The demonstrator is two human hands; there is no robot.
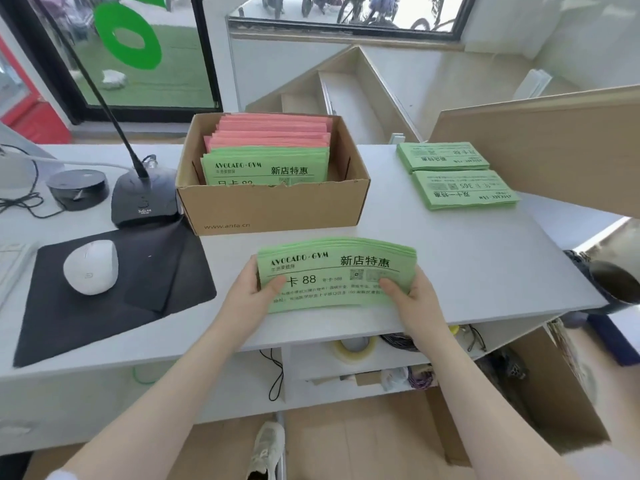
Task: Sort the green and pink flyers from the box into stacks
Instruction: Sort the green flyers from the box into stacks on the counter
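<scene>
White desk (485, 258), hand-held green flyers (332, 271)

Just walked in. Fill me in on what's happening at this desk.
A person is sorting gym flyers. Both hands, left hand and right hand, hold a bundle of green flyers just above the white desk, in front of the cardboard box. The box still holds green flyers in front and pink flyers behind. Two green stacks already lie on the desk to the right.

hands (332, 296) grip green flyers (334, 271) (fanned) | box (273, 206) behind
</scene>
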